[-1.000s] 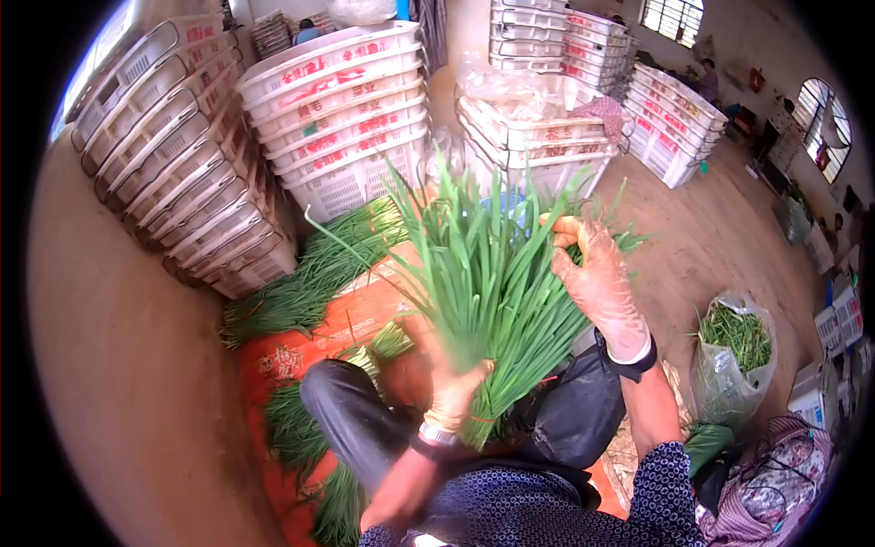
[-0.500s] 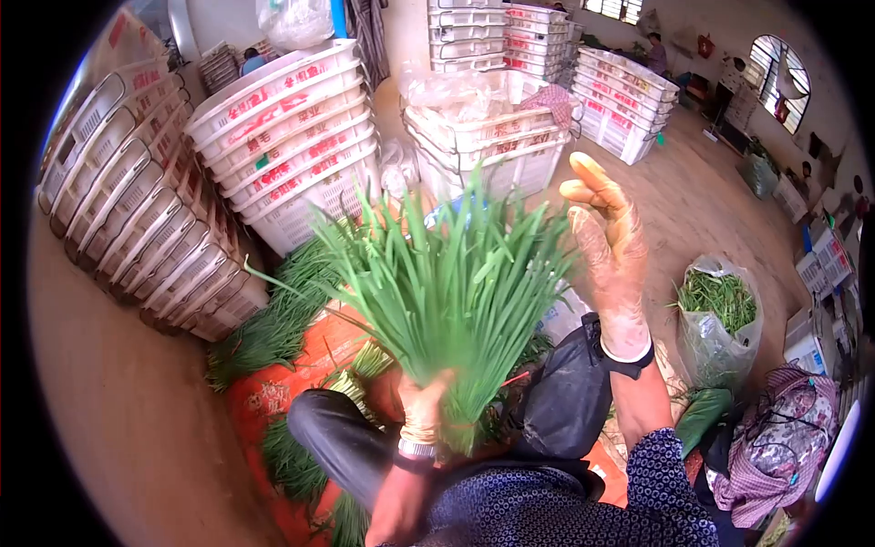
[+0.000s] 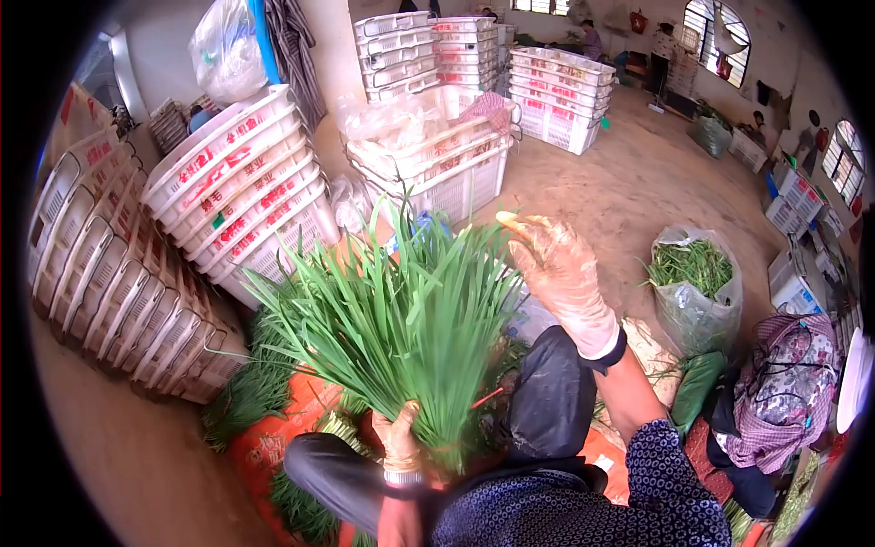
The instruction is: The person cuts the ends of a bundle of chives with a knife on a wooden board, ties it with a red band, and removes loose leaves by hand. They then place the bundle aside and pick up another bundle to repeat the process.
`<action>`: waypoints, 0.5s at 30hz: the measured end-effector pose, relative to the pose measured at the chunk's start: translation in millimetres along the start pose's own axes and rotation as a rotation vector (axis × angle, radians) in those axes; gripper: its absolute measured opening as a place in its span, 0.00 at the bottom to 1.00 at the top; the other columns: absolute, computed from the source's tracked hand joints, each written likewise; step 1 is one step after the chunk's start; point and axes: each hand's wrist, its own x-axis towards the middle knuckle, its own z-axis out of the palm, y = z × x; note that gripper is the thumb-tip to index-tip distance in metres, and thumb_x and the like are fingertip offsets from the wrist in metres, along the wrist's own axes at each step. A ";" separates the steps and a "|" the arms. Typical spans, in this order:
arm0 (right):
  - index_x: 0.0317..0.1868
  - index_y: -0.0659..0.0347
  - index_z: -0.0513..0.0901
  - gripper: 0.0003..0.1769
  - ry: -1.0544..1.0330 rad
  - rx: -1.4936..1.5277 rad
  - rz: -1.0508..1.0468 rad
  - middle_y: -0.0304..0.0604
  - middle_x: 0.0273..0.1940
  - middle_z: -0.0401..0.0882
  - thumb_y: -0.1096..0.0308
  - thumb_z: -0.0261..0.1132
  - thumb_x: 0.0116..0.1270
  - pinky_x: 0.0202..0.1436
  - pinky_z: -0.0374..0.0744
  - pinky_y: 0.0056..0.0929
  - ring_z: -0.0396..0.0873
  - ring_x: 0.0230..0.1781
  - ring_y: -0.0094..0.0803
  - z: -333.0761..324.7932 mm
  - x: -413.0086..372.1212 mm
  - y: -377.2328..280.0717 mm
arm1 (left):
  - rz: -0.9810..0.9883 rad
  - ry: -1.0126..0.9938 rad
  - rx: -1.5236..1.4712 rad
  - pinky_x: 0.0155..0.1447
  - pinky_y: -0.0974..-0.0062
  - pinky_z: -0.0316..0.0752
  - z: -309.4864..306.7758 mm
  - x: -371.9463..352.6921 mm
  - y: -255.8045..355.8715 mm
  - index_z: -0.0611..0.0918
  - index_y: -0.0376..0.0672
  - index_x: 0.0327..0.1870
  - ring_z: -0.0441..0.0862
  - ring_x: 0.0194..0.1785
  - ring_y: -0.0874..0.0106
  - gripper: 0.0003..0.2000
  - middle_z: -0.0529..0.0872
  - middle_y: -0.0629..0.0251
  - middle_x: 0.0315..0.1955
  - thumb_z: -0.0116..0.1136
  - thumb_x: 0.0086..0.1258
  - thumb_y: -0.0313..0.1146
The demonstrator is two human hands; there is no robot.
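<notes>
The left hand point(image 3: 398, 436) is closed around the lower part of a bunch point(image 3: 415, 319) of long green leaves, its thumb showing on the near side. The right hand point(image 3: 561, 273), in a thin glove, is raised beside the tips on the bunch's right, fingers loosely bent and apart; whether its fingertips touch a leaf I cannot tell.

The bunch is held up above the lap, between the knees. Its long axis runs from the cut ends, near the person's body, up and away toward the crates, leaning a little left. The tips fan widely, some drooping left; the base is narrow. The left hand's fingers are hidden behind the stems, and the lowest ends are blurred. A thin red strip point(image 3: 488, 397) sticks out just right of the stems; what it belongs to is hard to make out.

Beneath, an orange mat point(image 3: 310, 397) shows in patches, with a pile point(image 3: 305, 506) partly covered by the left leg. More greens point(image 3: 246, 392) lie by the left crates point(image 3: 137, 283), partly behind the bunch. To the right stands a clear bag point(image 3: 697, 328) of loose greens.
</notes>
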 end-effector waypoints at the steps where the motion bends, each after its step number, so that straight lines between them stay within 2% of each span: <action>1: 0.64 0.46 0.89 0.24 0.007 -0.058 -0.027 0.42 0.52 0.87 0.70 0.74 0.67 0.55 0.84 0.40 0.86 0.50 0.44 2.5 -3.0 5.4 | 0.003 -0.002 0.013 0.55 0.67 0.85 -0.2 -0.4 0.2 0.85 0.38 0.59 0.88 0.46 0.70 0.21 0.91 0.66 0.48 0.76 0.65 0.29; 6: 0.63 0.43 0.89 0.23 0.051 -0.282 -0.141 0.41 0.50 0.87 0.68 0.74 0.68 0.50 0.83 0.42 0.86 0.46 0.43 5.3 -9.6 18.5 | -0.001 -0.035 -0.001 0.55 0.68 0.85 -7.8 0.8 -4.7 0.85 0.39 0.58 0.89 0.46 0.70 0.20 0.91 0.67 0.48 0.76 0.65 0.29; 9: 0.68 0.41 0.87 0.27 0.049 -0.348 -0.179 0.38 0.48 0.86 0.67 0.72 0.68 0.48 0.80 0.41 0.83 0.45 0.39 7.8 -14.2 25.4 | 0.021 -0.018 0.022 0.56 0.68 0.85 -4.3 0.5 -2.2 0.85 0.39 0.58 0.88 0.47 0.71 0.20 0.91 0.67 0.48 0.76 0.66 0.30; 12: 0.68 0.41 0.86 0.27 0.051 -0.377 -0.160 0.37 0.46 0.85 0.65 0.73 0.68 0.48 0.79 0.42 0.83 0.44 0.40 10.3 -15.4 25.3 | 0.012 -0.023 0.016 0.58 0.69 0.84 2.1 -1.5 4.1 0.86 0.40 0.58 0.88 0.47 0.72 0.21 0.91 0.69 0.48 0.77 0.65 0.31; 15: 0.59 0.45 0.90 0.20 0.016 -0.351 -0.153 0.42 0.48 0.87 0.63 0.76 0.67 0.48 0.80 0.43 0.84 0.44 0.43 14.9 -14.3 29.4 | 0.012 -0.016 0.039 0.59 0.69 0.83 3.1 -4.1 4.8 0.86 0.40 0.57 0.87 0.47 0.73 0.20 0.91 0.70 0.47 0.78 0.64 0.32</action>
